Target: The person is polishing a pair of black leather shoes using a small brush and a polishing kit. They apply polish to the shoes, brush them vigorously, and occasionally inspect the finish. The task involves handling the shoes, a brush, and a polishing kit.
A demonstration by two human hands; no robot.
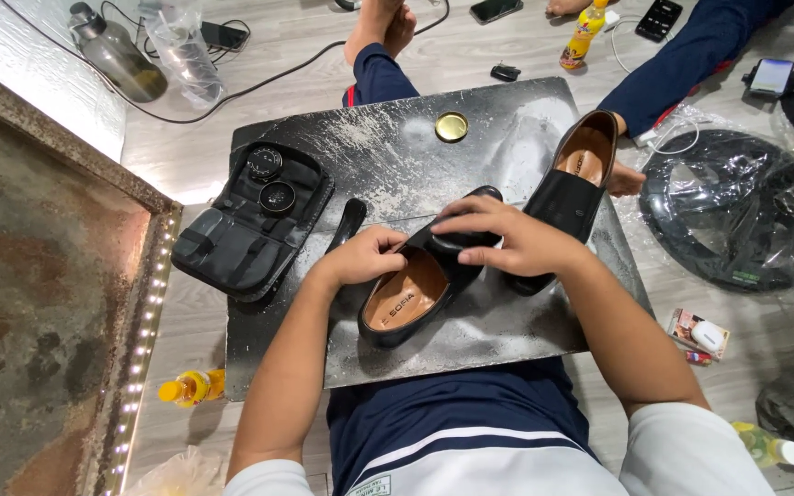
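Head view, starting at the fingers: what do they have?

— The left hand (pixel 367 257) has its fingers curled closed over the near rim of a black shoe (pixel 420 285), thumb inside on the tan lining. The right hand (pixel 507 241) lies across the toe, fingers closed around a dark pad (pixel 459 242) pressed to the leather.

— And where is that shoe?

— Middle of the dark board (pixel 397 165) that serves as a desk across the person's lap, heel toward six o'clock, toe toward one.

— Around it?

— The second black shoe (pixel 576 179) stands at two o'clock, untouched, its toe end just beside the right hand. A black shoehorn (pixel 349 220) lies at ten o'clock, and past it an open black kit pouch (pixel 250 220) with two round tins. A brass lid (pixel 451 127) sits at twelve.

— How far along, would you say?

— I judge midway: the pouch is open, one shoe is under the pad, the other waits. Whether the held shoe's shine is finished, I cannot tell.
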